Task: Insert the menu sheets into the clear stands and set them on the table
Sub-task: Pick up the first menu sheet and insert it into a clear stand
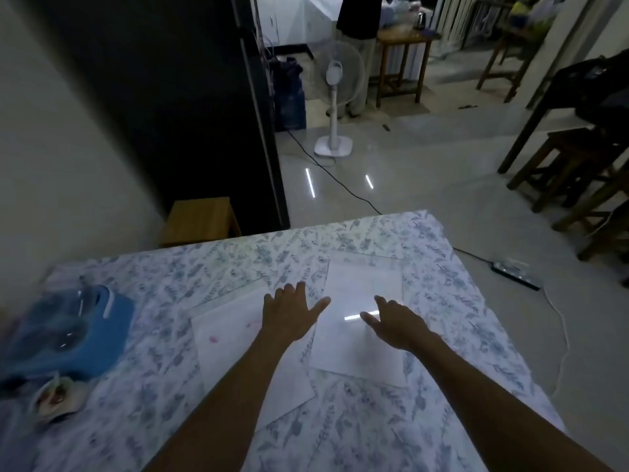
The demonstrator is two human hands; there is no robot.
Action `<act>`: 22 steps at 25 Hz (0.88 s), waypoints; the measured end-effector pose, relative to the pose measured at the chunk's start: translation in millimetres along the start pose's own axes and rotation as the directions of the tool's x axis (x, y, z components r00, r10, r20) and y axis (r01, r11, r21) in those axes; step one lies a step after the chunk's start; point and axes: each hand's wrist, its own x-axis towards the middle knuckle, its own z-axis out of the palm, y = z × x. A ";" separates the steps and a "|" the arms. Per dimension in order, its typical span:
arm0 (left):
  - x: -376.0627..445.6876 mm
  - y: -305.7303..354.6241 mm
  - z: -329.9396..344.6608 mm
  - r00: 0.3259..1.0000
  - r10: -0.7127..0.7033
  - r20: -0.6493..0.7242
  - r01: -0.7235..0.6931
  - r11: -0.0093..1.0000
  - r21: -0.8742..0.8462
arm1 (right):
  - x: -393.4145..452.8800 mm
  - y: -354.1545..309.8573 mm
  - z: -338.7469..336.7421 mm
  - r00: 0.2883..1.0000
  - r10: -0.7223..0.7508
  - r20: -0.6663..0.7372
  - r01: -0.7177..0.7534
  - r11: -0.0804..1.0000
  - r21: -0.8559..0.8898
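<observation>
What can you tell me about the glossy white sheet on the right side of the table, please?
The glossy white sheet is a flat rectangle, apparently a menu sheet or a clear stand lying over one; which cannot be told. It lies flat on the floral tablecloth, turned slightly, and mirrors a bright strip of light. No print is readable on it. The right hand reaches over it with fingers spread, and the left hand hovers at its left edge; contact is unclear. Another white sheet lies to its left.

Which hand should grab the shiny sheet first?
Probably the right hand: its fingers already reach over the shiny sheet. The left hand lies spread between that and the other sheet.
</observation>
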 end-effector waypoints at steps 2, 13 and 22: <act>16.6 13.6 18.6 0.998 -0.024 0.052 0.026 0.999 -0.028 | 18.8 23.3 7.5 0.992 0.126 -0.018 -0.124 0.991 0.055; 35.8 46.8 68.0 0.938 -0.217 0.269 0.313 0.865 -0.392 | 62.2 68.0 28.8 0.925 0.370 0.086 -0.373 0.845 0.384; -12.0 21.9 12.0 0.957 -0.243 0.156 0.287 0.736 -0.613 | -11.7 54.4 -28.9 0.948 0.310 0.071 -0.292 0.764 0.575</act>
